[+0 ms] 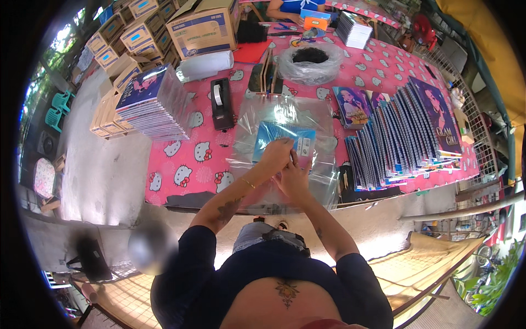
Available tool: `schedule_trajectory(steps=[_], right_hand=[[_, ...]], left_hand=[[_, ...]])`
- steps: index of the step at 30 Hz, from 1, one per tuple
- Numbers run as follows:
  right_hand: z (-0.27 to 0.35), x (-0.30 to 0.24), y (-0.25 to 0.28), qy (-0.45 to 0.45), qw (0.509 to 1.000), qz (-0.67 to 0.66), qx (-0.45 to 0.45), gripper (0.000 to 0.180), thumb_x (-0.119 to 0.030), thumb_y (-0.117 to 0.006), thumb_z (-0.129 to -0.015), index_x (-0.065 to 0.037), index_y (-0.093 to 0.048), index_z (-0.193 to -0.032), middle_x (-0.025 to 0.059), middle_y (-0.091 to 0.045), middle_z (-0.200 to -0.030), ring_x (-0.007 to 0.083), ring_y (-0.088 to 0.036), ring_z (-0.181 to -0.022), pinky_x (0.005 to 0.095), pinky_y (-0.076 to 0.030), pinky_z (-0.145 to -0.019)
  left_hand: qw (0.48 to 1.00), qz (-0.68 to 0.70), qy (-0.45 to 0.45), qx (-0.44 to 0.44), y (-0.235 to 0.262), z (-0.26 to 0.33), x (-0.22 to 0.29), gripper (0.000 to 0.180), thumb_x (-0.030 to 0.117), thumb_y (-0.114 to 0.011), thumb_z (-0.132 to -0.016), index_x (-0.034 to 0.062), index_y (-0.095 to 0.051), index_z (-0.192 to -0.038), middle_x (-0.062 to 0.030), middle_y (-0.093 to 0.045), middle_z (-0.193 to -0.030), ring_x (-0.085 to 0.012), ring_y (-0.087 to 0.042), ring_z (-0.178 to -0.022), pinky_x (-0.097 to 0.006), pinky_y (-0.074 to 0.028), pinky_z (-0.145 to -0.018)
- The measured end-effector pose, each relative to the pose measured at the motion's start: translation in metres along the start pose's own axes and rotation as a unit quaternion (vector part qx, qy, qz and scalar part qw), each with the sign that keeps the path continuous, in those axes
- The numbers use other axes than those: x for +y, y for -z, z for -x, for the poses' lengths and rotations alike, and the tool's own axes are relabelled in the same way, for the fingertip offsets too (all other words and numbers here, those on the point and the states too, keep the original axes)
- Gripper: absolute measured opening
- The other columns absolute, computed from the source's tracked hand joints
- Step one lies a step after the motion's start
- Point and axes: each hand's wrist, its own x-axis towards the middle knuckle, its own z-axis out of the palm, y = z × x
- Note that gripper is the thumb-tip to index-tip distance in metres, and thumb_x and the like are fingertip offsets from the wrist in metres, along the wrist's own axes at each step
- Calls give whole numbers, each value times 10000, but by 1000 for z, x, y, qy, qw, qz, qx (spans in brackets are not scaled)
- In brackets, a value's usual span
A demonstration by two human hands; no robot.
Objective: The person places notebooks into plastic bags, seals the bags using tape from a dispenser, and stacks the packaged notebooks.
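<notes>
Clear plastic bag (282, 118) lies mid-frame on the pink tablecloth (186, 164), a blue notebook (285, 137) inside. I see my left hand (275, 155) and right hand (294, 178) pinching the bag's near edge; a tape dispenser (221, 101) sits left.

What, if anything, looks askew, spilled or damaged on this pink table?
Nothing stands out. Both hands, left hand and right hand, work at a blue spiral notebook inside a clear plastic bag. The fanned row of purple notebooks lies orderly, and the black tape dispenser stands upright.
</notes>
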Motion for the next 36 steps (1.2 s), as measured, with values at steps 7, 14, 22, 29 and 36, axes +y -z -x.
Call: schedule_trajectory(steps=[7, 14, 22, 29, 36], right_hand=[[-38, 60, -15, -151, 939, -299, 78, 376, -126, -622, -838, -109, -631, -1213, 140, -588, -1293, 379, -508, -1230, 562, -318, -1082], [-62, 227, -32, -117, 899, -391, 156, 214, -5, -654, -798, -29, -644, -1010, 168, -666, -996, 307, -652, -968, 354, -525, -818], [-62, 96, 56, -85, 928, -166, 324, 381, -157, -744, -796, -6, -629, -1126, 204, -618, -1155, 381, -587, -1094, 477, -491, -847], [-203, -45, -13, 190, 947, -102, -239, 549, -419, -741, -792, 1, -674, -1139, 212, -622, -1223, 340, -656, -1031, 399, -520, -901], [-150, 42, 14, 30, 968, -239, 72, 488, -199, -666, -880, -23, -549, -1320, 185, -595, -1264, 335, -584, -1161, 441, -460, -995]], left_hand=[[990, 58, 101, -77, 19, -3, -10, 218, 143, -572, -921, 46, -701, -1068, -156, -711, -1034, -368, -694, -861, -455, -561, -783], [994, -24, 5, -103, 5, -9, 10, 307, 111, -555, -903, 28, -632, -1189, -181, -652, -1220, -335, -615, -1150, -408, -514, -950], [993, -114, -35, 22, -14, 17, -10, 328, 62, -531, -845, -16, -614, -1153, -199, -637, -1202, -329, -616, -1130, -403, -489, -983], [989, -43, -138, 35, -8, 5, 3, 383, 148, -609, -769, -73, -596, -1081, -223, -627, -1059, -354, -622, -1042, -455, -475, -958], [996, -60, -68, 20, -19, 7, -3, 334, 102, -574, -822, -24, -594, -1130, -195, -643, -1121, -335, -616, -1091, -427, -495, -969]])
